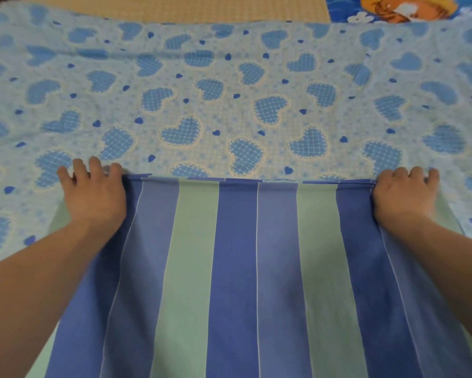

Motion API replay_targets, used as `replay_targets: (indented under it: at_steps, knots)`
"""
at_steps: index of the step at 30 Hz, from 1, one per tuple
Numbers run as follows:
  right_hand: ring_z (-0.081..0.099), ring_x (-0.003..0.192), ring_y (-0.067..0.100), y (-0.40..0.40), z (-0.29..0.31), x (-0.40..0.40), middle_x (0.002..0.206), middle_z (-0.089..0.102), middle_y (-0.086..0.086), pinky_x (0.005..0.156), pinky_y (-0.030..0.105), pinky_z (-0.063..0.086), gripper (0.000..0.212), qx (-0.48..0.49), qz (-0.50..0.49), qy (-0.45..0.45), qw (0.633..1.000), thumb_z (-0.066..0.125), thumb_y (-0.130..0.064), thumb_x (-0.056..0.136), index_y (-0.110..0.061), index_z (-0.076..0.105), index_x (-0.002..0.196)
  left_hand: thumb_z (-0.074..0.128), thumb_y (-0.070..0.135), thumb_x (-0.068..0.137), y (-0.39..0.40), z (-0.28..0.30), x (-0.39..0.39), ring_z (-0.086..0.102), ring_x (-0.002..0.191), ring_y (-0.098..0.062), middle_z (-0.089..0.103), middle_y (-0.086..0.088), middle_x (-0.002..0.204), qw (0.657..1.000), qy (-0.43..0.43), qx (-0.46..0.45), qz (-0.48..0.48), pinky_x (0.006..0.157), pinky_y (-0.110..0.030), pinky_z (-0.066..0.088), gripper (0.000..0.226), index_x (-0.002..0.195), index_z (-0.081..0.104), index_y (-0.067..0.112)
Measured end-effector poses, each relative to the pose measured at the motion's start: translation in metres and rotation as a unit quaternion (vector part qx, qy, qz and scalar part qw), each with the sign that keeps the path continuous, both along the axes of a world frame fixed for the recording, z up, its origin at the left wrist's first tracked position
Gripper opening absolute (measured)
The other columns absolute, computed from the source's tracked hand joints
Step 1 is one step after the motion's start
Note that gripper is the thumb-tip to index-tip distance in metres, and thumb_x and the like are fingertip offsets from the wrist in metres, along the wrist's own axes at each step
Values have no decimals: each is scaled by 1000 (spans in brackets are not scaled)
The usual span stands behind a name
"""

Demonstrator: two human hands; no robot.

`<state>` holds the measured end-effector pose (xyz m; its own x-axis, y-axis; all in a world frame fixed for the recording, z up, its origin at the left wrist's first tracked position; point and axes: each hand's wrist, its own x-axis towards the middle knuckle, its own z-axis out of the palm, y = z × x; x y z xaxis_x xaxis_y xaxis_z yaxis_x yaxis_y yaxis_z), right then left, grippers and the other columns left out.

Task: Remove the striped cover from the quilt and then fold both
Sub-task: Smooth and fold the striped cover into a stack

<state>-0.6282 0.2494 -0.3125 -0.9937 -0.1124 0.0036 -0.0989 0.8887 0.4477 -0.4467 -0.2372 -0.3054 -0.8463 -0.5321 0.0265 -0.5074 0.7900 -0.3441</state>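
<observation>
The striped cover [237, 268], in blue and pale green bands with thin white lines, lies in front of me, its far edge doubled in several layers. It rests on the light blue quilt [229, 85] printed with checked hearts, which spreads across the whole width. My left hand [93, 192] grips the cover's far left corner, fingers curled over the edge. My right hand [404, 195] grips the far right corner the same way. Both thumbs are hidden under the fabric.
A tan woven mat [175, 6] shows beyond the quilt's far edge. A bright blue cloth with a cartoon print [393, 9] lies at the top right.
</observation>
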Motion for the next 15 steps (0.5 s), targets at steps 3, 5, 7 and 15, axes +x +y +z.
replay_targets:
  at_steps: [3, 5, 7, 15]
  knots:
    - [45, 115, 43, -3, 8, -2, 111, 59, 27, 114, 51, 19, 33, 6, -25, -30, 999, 53, -6, 81, 4, 59, 112, 53, 17, 87, 56, 3, 13, 28, 139, -43, 35, -21, 149, 983, 114, 123, -79, 115, -61, 17, 54, 140, 45, 17]
    - [44, 115, 44, -3, 9, -2, 111, 57, 30, 114, 54, 19, 33, 2, -19, -22, 1000, 51, -5, 82, 6, 57, 112, 37, 37, 94, 103, -1, 37, 19, 147, -37, 27, -13, 158, 972, 72, 195, -112, 117, -59, 13, 56, 149, 36, 31]
    - [44, 112, 49, -3, 6, 1, 109, 53, 36, 113, 61, 20, 32, -27, -18, 11, 999, 49, -4, 81, 10, 54, 109, 14, 58, 96, 130, -14, 60, -1, 152, -31, 5, -3, 166, 964, -10, 249, -91, 120, -58, 2, 61, 156, 9, 44]
    - [20, 147, 39, -56, 4, 136, 158, 26, 15, 118, 55, 18, 54, -252, 263, -73, 928, 38, -39, 100, -17, 37, 149, -4, 69, 91, 128, -40, 55, -25, 149, -27, -24, 6, 163, 967, -81, 243, -15, 117, -59, -13, 62, 146, -26, 51]
